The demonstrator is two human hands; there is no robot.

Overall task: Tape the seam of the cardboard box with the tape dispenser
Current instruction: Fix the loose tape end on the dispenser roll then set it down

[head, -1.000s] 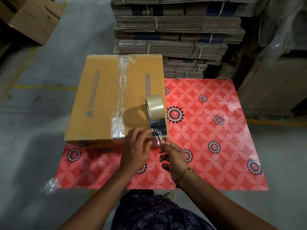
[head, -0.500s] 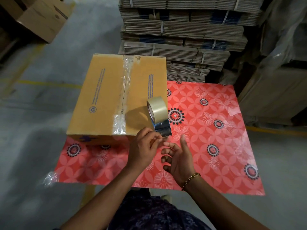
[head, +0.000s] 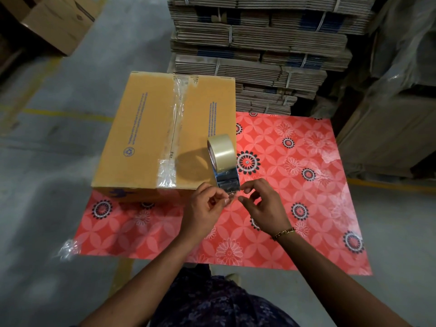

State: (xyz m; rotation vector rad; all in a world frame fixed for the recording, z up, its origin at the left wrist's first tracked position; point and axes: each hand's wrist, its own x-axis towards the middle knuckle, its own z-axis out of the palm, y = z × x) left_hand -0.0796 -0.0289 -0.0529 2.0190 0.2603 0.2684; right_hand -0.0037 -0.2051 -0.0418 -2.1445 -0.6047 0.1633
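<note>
A closed brown cardboard box (head: 146, 135) sits on a red flowered table. Clear tape (head: 175, 128) runs along its middle seam, crinkled at the near end. The tape dispenser (head: 223, 161), with a beige roll on a metal frame, stands on the box's near right corner. My left hand (head: 204, 212) pinches the loose clear tape end (head: 230, 197) just below the dispenser's mouth. My right hand (head: 264, 205) meets it from the right, fingertips on the same tape end.
The red flowered table cover (head: 295, 185) spreads to the right and front. Tall stacks of bundled flat cardboard (head: 259, 48) stand behind the table. More boxes (head: 61, 22) lie at the far left on the grey floor. A scrap of clear film (head: 67, 249) hangs at the table's near left corner.
My right hand, open with spread fingers half a second ago, has closed back in on the tape end beside my left hand. The dispenser and box have stayed in place.
</note>
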